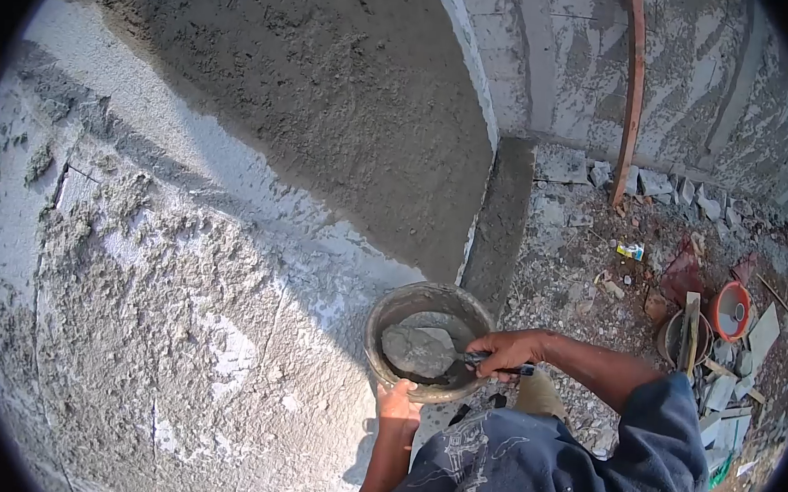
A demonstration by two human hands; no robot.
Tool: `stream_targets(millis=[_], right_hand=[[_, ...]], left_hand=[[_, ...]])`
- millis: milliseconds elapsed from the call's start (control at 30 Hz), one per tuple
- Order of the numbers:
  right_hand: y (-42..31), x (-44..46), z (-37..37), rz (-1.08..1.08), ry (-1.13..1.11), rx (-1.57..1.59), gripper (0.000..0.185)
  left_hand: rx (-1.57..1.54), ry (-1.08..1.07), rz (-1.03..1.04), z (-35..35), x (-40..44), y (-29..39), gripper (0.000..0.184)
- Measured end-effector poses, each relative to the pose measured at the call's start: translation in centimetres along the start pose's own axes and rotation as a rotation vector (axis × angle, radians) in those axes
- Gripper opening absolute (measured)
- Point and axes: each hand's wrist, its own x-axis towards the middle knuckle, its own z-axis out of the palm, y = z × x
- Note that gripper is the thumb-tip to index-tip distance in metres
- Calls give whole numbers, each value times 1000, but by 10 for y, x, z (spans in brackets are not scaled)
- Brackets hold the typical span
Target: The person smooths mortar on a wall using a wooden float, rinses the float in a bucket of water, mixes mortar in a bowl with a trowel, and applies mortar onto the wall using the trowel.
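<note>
A round dark bucket [378,328] with a mortar-crusted rim is in front of my body. My left hand [398,402] grips its near rim, with the thumb over the edge. My right hand [502,351] is closed round the dark handle of a trowel [418,350]. The trowel's blade, coated with grey mortar, lies over the inside of the bucket. How much mortar the bucket holds below the blade cannot be made out.
A wall with wet grey plaster [358,114] rises ahead, and rough mortar [158,301] covers the surface at left. A wooden strip [633,89] leans at upper right. Rubble, an orange bucket [731,311] and board scraps [762,338] lie on the right.
</note>
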Motion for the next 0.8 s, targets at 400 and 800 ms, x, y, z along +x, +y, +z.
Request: stream_targets(millis=[400, 800], right_hand=[[-114, -106, -1, -1007, 613, 581, 59], [-198, -130, -127, -1761, 2502, 281, 54]], left_hand=[[-142, 165, -68, -83, -8, -15, 43], [-220, 540, 13, -107, -88, -20, 49]])
